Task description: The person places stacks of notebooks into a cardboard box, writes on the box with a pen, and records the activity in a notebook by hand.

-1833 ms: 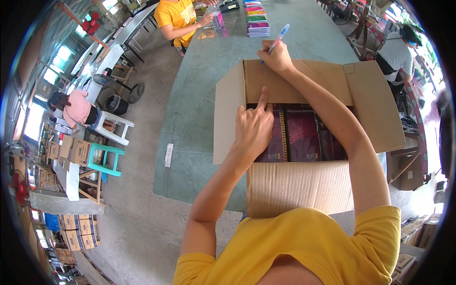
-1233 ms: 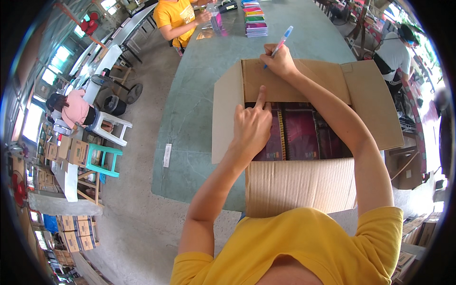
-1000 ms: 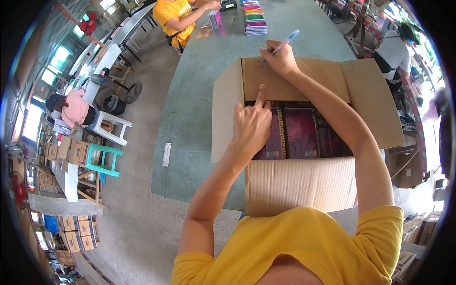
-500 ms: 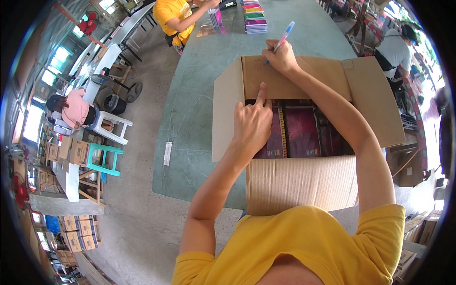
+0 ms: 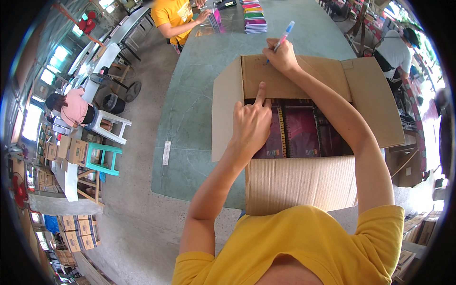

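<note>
A cardboard box [image 5: 299, 183] stands on the green table with its flaps folded outward. Inside lie dark purple spiral notebooks [image 5: 302, 128] in clear wrapping. My right hand [image 5: 283, 57] grips a pen [image 5: 287, 31] with a blue cap end and a pinkish barrel, its tip down on the far flap [image 5: 313, 76]. Faint marks show on the cardboard by the tip. My left hand [image 5: 254, 121] rests at the near edge of that flap, over the box's left side. Its index finger is stretched out on the flap, the other fingers bent.
The green table [image 5: 190, 123] reaches far ahead, with a stack of colourful notebooks [image 5: 255, 21] on it. A person in a yellow shirt [image 5: 173, 19] handles notebooks at its far left. A teal stool [image 5: 104, 159] and a white stool [image 5: 111, 126] stand left; another person [image 5: 396, 50] works at right.
The co-worker in yellow has lowered a hand to the notebooks on the table. My hands, the pen and the box stay almost where they were.
</note>
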Motion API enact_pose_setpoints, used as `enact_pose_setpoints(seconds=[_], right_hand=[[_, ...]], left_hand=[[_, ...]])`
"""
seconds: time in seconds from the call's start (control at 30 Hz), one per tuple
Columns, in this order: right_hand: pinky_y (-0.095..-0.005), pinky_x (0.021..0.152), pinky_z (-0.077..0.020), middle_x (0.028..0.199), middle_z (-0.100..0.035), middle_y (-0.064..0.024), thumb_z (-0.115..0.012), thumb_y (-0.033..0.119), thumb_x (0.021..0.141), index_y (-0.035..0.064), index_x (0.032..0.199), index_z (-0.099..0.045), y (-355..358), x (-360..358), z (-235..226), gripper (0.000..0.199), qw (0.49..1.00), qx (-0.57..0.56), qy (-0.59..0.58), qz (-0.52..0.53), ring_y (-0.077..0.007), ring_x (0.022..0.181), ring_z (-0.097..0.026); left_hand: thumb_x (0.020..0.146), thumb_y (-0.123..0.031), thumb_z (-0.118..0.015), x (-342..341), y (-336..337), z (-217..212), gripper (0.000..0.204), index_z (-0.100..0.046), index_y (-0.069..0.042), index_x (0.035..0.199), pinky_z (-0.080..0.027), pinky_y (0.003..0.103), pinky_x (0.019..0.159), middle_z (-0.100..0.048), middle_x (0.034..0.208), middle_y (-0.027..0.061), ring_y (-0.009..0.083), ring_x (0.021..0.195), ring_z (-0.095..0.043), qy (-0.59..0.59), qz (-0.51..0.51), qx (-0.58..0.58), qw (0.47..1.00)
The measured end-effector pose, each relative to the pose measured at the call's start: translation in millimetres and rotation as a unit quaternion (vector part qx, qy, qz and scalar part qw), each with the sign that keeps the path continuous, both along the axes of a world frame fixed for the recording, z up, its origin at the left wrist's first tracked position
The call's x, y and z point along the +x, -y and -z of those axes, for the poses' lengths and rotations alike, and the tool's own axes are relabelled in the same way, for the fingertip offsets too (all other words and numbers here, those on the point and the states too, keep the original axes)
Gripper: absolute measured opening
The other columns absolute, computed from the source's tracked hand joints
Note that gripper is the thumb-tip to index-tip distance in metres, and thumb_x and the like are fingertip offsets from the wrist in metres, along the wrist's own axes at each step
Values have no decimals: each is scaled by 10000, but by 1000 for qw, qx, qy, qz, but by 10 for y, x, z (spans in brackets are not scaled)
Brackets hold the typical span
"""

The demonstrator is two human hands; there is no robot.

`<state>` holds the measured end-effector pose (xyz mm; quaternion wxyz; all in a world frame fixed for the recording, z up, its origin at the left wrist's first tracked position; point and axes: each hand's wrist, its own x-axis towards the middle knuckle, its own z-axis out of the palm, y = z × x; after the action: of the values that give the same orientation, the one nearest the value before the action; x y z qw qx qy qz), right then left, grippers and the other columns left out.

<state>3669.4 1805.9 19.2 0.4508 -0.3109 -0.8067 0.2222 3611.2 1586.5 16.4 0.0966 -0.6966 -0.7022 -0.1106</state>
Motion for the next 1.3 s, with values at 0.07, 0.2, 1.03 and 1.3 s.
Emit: enact_pose_setpoints(seconds=[0.07, 0.2, 1.03, 1.3], right_hand=[[-439, 560, -429, 574, -493, -171, -627, 135, 695, 5, 638, -438, 16, -8, 5, 236, 1000, -7, 0, -1, -386, 574, -521], [-384, 504, -365, 534, -399, -112, -628, 108, 724, 5, 625, -407, 16, -4, -1, 264, 999, 33, -21, -19, -236, 518, -395], [-280, 901, -474, 963, -638, -85, -465, 77, 970, -18, 1433, -364, 3149, 5041, 220, 483, 827, 18, -440, 349, -129, 813, -562], [-227, 684, -563, 972, -640, -80, -519, 1, 930, 42, 1405, -422, 2669, 5812, 861, 486, 773, -137, -515, 345, -55, 650, -522]], left_hand=[[678, -178, -804, -4, 12, -5, 433, -663, -53, 1068, -468, 381, 683, -486, 1423, 124, 230, 702, -696, -1, -1, -3, 1000], [680, -185, -808, -14, 16, 1, 452, -661, -56, 1087, -469, 381, 687, -474, 1435, 121, 227, 702, -696, -5, -1, 6, 1000], [831, -471, -678, -1112, -2533, -424, 466, -717, -7, 816, -511, 363, 638, -703, 735, 106, 196, 683, -663, -53, 163, -307, 936], [798, -259, -640, 1425, -708, -1053, 676, -431, 20, 1377, -429, 189, 669, -553, 982, 48, 78, 746, -523, 533, 300, -165, 774]])
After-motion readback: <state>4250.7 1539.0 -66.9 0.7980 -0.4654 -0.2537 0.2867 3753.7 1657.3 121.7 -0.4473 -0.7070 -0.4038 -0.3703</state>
